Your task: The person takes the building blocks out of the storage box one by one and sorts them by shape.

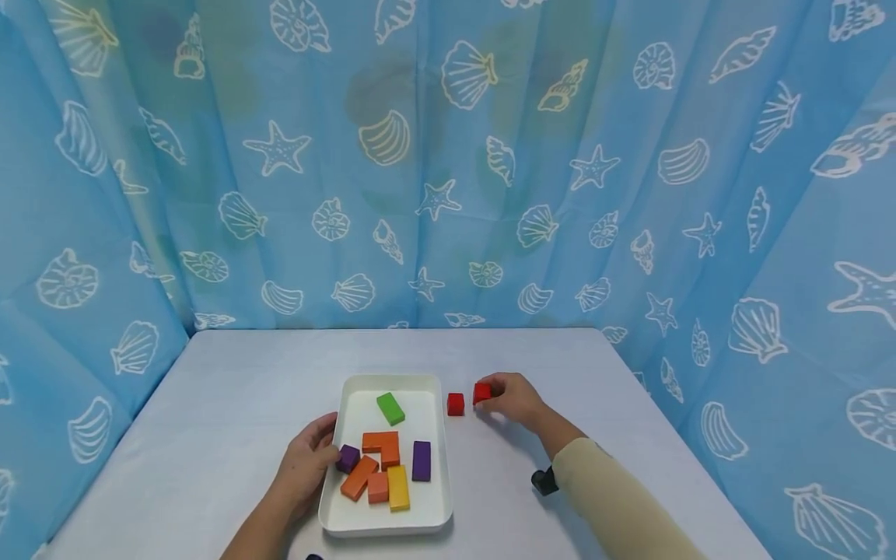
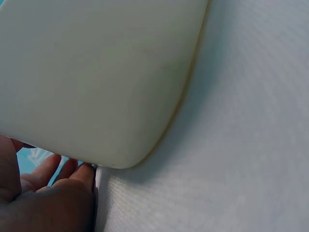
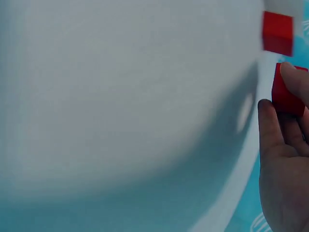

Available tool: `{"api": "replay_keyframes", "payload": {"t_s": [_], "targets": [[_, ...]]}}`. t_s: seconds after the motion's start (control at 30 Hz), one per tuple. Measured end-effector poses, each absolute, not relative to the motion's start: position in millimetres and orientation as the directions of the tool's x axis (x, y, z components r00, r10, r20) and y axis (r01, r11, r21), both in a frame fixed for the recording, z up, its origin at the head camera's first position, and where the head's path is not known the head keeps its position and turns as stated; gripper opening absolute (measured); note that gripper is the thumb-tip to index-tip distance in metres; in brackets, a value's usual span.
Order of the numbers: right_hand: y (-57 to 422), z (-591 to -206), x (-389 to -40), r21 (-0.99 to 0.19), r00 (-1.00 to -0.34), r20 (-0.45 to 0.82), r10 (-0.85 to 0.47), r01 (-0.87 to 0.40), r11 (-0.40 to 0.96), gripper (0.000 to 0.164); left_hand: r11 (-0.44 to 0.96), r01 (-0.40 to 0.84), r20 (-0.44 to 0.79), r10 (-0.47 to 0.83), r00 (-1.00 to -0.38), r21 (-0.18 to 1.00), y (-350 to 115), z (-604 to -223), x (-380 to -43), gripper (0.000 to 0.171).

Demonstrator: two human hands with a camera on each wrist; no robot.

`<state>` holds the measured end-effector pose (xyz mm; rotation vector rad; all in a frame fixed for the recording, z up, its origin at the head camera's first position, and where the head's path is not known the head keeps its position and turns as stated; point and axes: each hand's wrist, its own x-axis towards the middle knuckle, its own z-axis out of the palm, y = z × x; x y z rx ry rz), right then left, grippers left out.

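Note:
My right hand pinches a red cube between thumb and fingers, to the right of the white tray. A second red cube sits on the table between it and the tray. In the right wrist view, the held red cube shows below the other one. At the left side of the white tray, my left hand grips the rim, its thumb beside a purple cube. From the left wrist, the tray's outer wall hides part of that hand.
Inside the tray lie a green block, an orange L-shaped group, an orange block, a coral cube, a yellow block and a purple block. A patterned blue curtain surrounds the white table.

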<state>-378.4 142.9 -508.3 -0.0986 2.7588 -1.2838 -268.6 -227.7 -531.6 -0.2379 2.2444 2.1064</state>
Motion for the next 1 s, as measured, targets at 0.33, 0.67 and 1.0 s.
{"api": "replay_keyframes", "payload": {"t_s": [0.33, 0.67, 1.0], "targets": [[146, -514, -378, -0.692, -0.974, -0.063, -0.218, -0.115, 0.712, 0.042, 0.064, -0.156, -0.15, -0.084, -0.985, 0.986, -230, -531, -268, 0.081], [144, -518, -380, -0.667, -0.971, -0.062, -0.231, -0.132, 0.734, 0.045, 0.075, -0.174, -0.167, -0.098, -0.981, 0.982, -230, -530, -268, 0.082], [143, -506, -372, -0.6, -0.964, -0.106, -0.245, -0.134, 0.789, 0.109, 0.092, -0.15, -0.143, -0.08, -0.987, 0.984, -228, -531, -269, 0.082]]}}
